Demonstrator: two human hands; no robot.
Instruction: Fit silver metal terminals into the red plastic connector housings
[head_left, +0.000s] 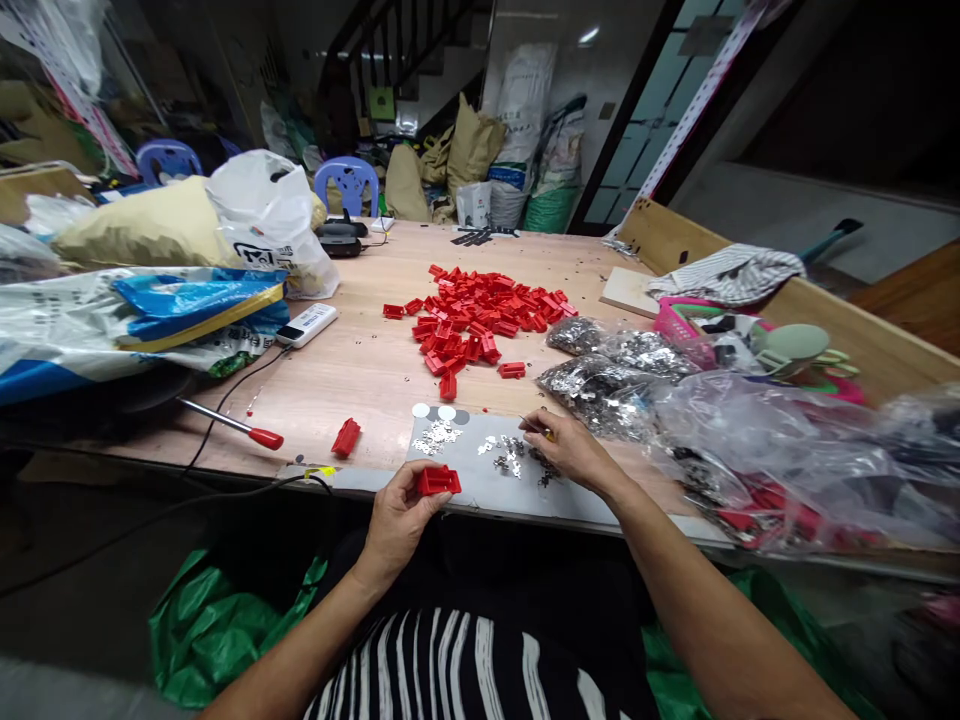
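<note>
While the left hand [397,507] has a firm hold on one red plastic part [439,481], pinched between thumb and fingers with its hollow side showing, the right hand [568,450] is over at the small metal pieces [508,460]. Its fingers are drawn together on what looks like a slim tool [550,436] with a bit of yellow on it, but I can't tell exactly what it is, or whether it has a metal piece.

My read: the step in hand is picking a piece, with the red part held ready just off the front of the grey mat [474,490]. Next move probably calls for a fine, precise pinch on the right and a steady left, cavity kept facing up.

Further out, another silver pile [433,437] sits on the mat, and one loose red piece [346,437] lies off to the left. Beyond that there's a big red heap [480,310] mid-table, with clear bags of metal bits [592,385] to its right.
</note>
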